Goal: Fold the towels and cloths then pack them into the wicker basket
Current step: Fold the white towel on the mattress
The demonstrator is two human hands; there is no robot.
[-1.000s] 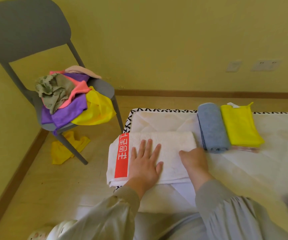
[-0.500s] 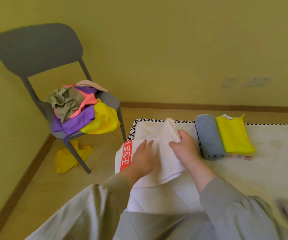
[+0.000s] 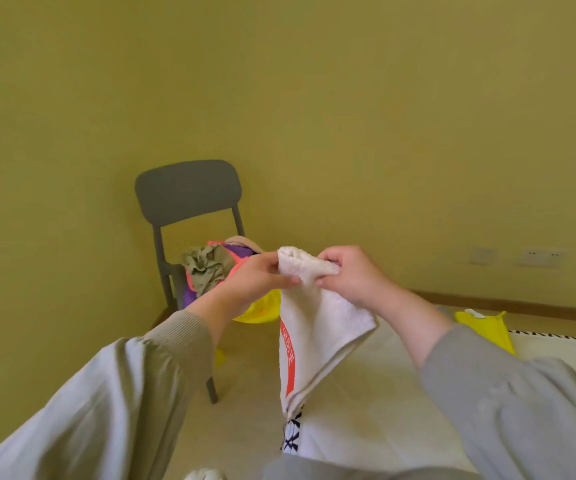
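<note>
A white towel with a red stripe (image 3: 317,327) hangs in the air in front of me, folded lengthwise. My left hand (image 3: 258,277) and my right hand (image 3: 352,277) both pinch its top edge, close together. Its lower end reaches the white mat (image 3: 376,410). A folded yellow cloth (image 3: 487,329) lies on the mat at the right, partly behind my right sleeve. A pile of unfolded cloths (image 3: 210,268) in olive, pink, purple and yellow sits on the grey chair (image 3: 189,192). No wicker basket is in view.
The chair stands against the yellow wall to the left of the mat. A bit of yellow cloth (image 3: 220,356) shows on the floor beneath it. Wall sockets (image 3: 518,257) sit low at the right. My grey sleeves fill the lower part of the view.
Both hands have lifted the white towel off the mat and now hold it up by its top edge. My head has tilted up, so the blue roll is out of sight.
</note>
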